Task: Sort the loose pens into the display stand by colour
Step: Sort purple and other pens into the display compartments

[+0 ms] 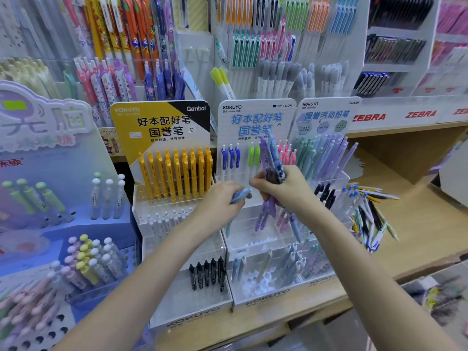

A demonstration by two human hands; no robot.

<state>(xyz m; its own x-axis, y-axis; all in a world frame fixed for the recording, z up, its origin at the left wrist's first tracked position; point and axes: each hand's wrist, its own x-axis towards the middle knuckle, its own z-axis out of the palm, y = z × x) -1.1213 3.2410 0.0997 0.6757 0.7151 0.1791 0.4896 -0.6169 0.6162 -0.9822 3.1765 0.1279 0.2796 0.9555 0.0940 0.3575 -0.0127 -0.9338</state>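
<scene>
My right hand [283, 188] grips a bunch of pens [272, 158], purple, blue and pink, their tops poking up in front of the middle Kokuyo display stand [255, 239] and their tips hanging below my fist. My left hand [222, 198] holds a single light-blue pen [240, 195] just left of the bunch. The stand's back row has blue pens [231, 157], green pens [253, 155] and pink pens [286, 153] upright in slots. A pile of loose pens [367, 216] lies on the wooden shelf to the right.
A yellow-pen stand [174, 173] with black pens [207, 272] in front is on the left. A pastel pencil stand [326, 158] sits right of the middle one. A blue rack of round-capped pens [91, 259] fills the far left. Wall racks of pens hang behind.
</scene>
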